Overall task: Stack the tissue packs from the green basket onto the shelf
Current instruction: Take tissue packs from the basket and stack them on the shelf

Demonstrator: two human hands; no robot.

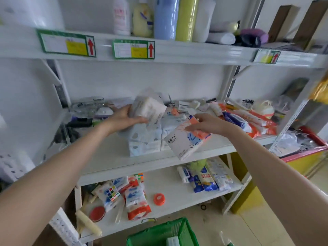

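My left hand [126, 118] grips a pale tissue pack [150, 108], held tilted above a stack of light blue and white tissue packs [147, 139] on the middle shelf [110, 157]. My right hand [207, 124] holds a white and orange tissue pack [186, 141] at a slant over the shelf's front edge, just right of the stack. The green basket [159, 233] stands on the floor below, with one pale pack [172, 241] showing inside it.
Orange and blue packets [246, 121] crowd the right of the middle shelf; glassware [88, 107] stands at its left. Bottles [165, 16] line the top shelf. The lower shelf [177, 192] holds packets, a puzzle cube and an orange lid. A red-rimmed counter [305, 150] is at right.
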